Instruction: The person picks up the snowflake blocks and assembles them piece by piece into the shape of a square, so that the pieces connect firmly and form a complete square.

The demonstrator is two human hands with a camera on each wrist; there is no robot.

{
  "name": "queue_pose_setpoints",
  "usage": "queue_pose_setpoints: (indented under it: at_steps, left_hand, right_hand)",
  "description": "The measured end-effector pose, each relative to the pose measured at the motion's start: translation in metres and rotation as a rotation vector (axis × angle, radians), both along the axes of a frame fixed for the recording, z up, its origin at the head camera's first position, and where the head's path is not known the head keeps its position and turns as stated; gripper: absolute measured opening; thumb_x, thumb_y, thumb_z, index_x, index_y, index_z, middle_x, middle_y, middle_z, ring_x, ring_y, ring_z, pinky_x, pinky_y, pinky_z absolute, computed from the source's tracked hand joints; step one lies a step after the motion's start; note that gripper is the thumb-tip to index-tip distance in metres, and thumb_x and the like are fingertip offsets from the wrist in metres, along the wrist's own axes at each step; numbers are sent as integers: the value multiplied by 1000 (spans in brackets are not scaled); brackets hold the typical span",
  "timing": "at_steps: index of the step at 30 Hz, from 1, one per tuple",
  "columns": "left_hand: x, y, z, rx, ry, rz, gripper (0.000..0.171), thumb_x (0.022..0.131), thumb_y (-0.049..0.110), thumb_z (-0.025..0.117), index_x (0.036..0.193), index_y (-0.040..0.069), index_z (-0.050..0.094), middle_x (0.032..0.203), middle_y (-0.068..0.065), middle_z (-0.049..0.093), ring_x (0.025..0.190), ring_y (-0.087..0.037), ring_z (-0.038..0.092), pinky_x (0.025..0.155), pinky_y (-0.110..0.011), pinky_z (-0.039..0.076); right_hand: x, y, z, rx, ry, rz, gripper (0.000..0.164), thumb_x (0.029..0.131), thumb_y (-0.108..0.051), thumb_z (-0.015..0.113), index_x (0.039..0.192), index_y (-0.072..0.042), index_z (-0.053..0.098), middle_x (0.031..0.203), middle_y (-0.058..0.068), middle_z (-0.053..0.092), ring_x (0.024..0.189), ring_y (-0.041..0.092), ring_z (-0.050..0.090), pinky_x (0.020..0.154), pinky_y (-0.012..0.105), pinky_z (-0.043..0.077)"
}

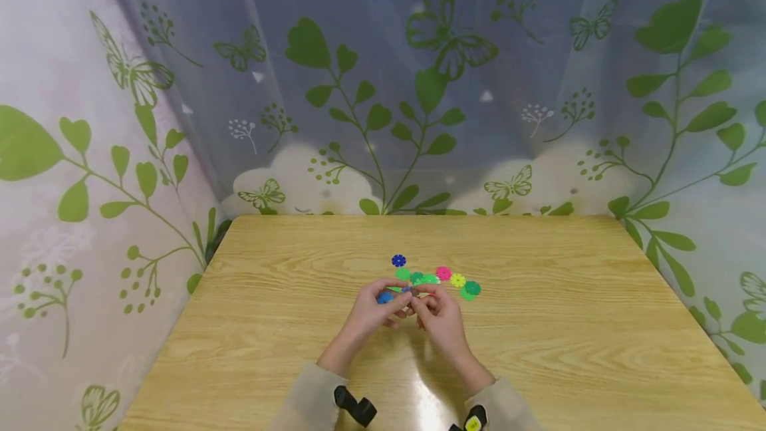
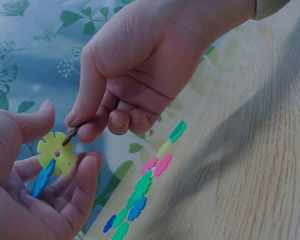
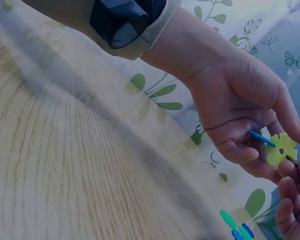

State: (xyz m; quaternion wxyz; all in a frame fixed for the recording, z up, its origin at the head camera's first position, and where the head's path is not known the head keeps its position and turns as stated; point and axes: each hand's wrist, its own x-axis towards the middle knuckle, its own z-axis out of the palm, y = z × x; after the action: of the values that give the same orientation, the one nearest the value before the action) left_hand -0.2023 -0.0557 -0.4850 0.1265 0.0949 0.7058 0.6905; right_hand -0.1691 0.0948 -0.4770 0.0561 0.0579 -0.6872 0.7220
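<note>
My left hand (image 1: 368,311) holds a yellow flower-shaped interlocking disc (image 2: 65,162) with a blue disc (image 2: 41,181) slotted into its edge. The blue one lies against the curled fingers in the left wrist view. Across from it, my right hand (image 1: 445,321) pinches a thin brown disc (image 2: 71,134) between thumb and forefinger. Seen edge-on, the brown disc touches the yellow disc's rim; how deep it sits in a notch I cannot tell. Both hands meet above the table, and in the head view they largely hide these pieces.
Loose discs lie on the wooden table (image 1: 538,338) just beyond the hands: a dark blue disc (image 1: 398,261), several green ones, a pink disc (image 1: 443,273), a yellow disc (image 1: 457,280) and a dark green disc (image 1: 472,288). Patterned curtains (image 1: 383,85) hang behind and beside the table.
</note>
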Motion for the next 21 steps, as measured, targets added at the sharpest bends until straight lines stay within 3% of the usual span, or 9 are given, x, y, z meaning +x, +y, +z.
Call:
queue_pose_setpoints:
  at_steps: [3, 9, 17, 21]
  left_hand:
    - [-2, 0, -3, 13, -14, -7, 38, 87, 25, 67, 118, 5, 60, 94, -11, 65, 75, -25, 65, 57, -37, 58]
    - [-1, -2, 3, 65, -50, -23, 34, 89, 14, 65, 118, -1, 59, 95, -12, 63, 81, -34, 63, 62, -40, 58]
    - [-2, -2, -2, 116, -46, -6, 36, 87, 15, 67, 117, -4, 60, 89, -9, 62, 73, -17, 61, 69, -44, 58]
    - [-4, -2, -7, 126, -24, 2, 37, 86, 17, 68, 115, -5, 61, 91, -11, 63, 75, -18, 61, 74, -51, 55]
  right_hand:
    - [0, 1, -1, 19, -2, 18, 20, 88, 7, 57, 107, 10, 53, 76, 35, 57, 50, 13, 47, 46, 16, 39]
    - [-1, 6, -3, 50, -5, 60, 19, 90, 7, 54, 108, 8, 56, 78, 32, 59, 51, 14, 48, 47, 20, 43]
    - [-4, 20, -8, 135, 2, 63, 18, 90, 5, 56, 107, 9, 59, 79, 29, 61, 52, 20, 50, 48, 28, 49]
    - [-5, 29, -9, 149, -26, 33, 17, 91, 4, 55, 107, 8, 59, 80, 28, 62, 53, 21, 50, 48, 27, 48]
